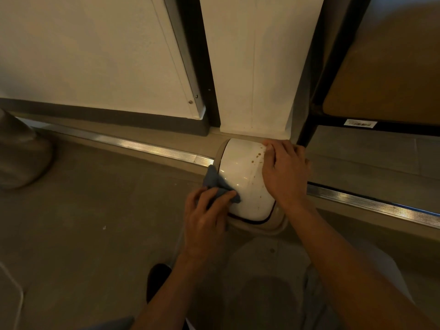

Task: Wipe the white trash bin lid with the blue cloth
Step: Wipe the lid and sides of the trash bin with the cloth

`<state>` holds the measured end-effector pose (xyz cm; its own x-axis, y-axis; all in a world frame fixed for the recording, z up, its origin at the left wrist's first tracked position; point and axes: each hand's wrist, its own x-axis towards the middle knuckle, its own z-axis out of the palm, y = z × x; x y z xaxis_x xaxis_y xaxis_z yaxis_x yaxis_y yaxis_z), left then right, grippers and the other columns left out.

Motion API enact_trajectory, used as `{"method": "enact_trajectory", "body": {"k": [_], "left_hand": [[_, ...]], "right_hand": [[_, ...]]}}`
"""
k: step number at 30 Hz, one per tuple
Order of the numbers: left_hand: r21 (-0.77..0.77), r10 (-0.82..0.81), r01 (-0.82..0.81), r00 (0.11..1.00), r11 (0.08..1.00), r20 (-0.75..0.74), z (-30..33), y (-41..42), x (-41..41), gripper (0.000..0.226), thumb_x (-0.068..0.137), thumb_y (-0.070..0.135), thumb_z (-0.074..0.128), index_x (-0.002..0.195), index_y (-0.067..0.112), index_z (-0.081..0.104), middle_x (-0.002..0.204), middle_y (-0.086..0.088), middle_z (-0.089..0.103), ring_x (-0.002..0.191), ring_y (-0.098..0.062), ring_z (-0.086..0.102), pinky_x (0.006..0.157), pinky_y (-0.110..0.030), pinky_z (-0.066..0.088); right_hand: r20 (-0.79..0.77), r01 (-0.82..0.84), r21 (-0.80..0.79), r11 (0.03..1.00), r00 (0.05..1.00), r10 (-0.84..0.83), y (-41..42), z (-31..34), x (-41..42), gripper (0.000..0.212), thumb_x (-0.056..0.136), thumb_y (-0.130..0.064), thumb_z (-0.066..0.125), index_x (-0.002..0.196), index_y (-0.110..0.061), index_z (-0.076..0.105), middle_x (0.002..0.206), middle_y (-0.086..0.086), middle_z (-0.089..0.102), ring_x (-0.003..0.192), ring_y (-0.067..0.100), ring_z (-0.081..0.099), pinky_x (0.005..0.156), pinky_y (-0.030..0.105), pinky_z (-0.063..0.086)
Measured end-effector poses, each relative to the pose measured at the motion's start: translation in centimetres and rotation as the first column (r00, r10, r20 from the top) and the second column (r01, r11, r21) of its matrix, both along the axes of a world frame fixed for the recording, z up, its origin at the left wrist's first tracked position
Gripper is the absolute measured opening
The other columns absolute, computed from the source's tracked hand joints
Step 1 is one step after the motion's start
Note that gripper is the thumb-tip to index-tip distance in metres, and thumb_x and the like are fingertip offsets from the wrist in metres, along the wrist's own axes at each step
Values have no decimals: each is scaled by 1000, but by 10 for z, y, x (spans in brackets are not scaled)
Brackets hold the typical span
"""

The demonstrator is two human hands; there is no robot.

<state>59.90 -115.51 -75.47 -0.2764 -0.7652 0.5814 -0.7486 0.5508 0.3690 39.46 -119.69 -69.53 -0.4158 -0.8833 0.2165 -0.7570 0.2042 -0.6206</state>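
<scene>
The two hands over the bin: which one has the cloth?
The left hand grips the blue cloth against the near-left side of the white lid. The right hand holds no cloth; it rests on the lid's right edge, beside brown spots.
</scene>
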Motion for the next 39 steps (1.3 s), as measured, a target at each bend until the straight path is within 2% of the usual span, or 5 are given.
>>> {"method": "enact_trajectory", "body": {"k": [6, 12, 24, 30, 39], "left_hand": [[181, 36, -9, 989, 984, -145, 32, -34, -19, 30, 99, 30, 57, 129, 32, 58, 126, 7, 50, 115, -18, 45, 95, -13, 30], [423, 88, 73, 933, 903, -349, 75, -89, -52, 29, 101, 33, 54, 130, 34, 61, 127, 6, 58, 118, -13, 54, 103, -38, 48], [486, 10, 206, 914, 849, -406, 48, -68, -33, 42, 106, 41, 39, 145, 28, 46, 152, 8, 44, 136, -5, 42, 115, -31, 36], [685, 19, 44, 996, 728, -85, 89, -129, -66, 34, 105, 43, 38, 126, 28, 60, 124, -3, 64, 110, -21, 59, 89, -32, 43], [374, -105, 150, 985, 915, -138, 47, -56, -34, 44, 107, 41, 36, 150, 34, 35, 159, 6, 30, 145, -11, 30, 116, -25, 25]], "right_hand": [[-3, -6, 4, 1000, 1000, 6, 0, -1, -1, 49, 97, -45, 21, 121, -28, 60, 125, 0, 61, 120, 25, 46, 97, 48, 41], [10, -8, 7, 1000, 1000, 8, 1, 1, -1, 52, 96, -46, 20, 123, -27, 60, 126, 1, 61, 122, 26, 45, 99, 50, 40], [11, 2, 7, 1000, 1000, -2, 0, 0, 0, 53, 95, -48, 18, 119, -28, 61, 123, -1, 61, 117, 23, 46, 97, 47, 40], [-1, 18, 22, 1000, 1000, -18, 0, 1, -1, 49, 97, -44, 21, 122, -28, 61, 126, -2, 60, 121, 24, 45, 98, 46, 37], [-26, 14, 1, 1000, 1000, -14, 1, 0, -1, 48, 97, -43, 22, 119, -28, 61, 123, -1, 61, 118, 24, 46, 94, 43, 37]]}}
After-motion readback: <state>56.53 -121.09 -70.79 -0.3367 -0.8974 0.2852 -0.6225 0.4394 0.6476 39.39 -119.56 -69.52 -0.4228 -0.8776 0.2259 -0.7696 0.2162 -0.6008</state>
